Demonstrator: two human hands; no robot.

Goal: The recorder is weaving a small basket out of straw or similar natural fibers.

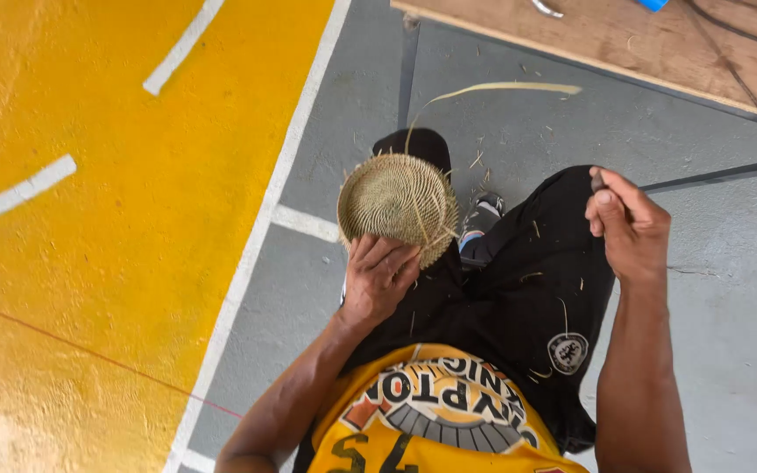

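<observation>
The woven disc (399,203) sits over the left knee, held by the left hand (378,276) just behind it. The right hand (628,229) hovers over the right knee. A wooden board (624,39) lies ahead on the floor (711,263).

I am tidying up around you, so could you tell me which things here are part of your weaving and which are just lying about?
In use:
- round woven basket piece, held by the left hand
- long pale strip running up from it
- small dark tool, pinched in the right hand

Lying about:
- wooden board with cables
- fibre scraps on the grey floor
</observation>
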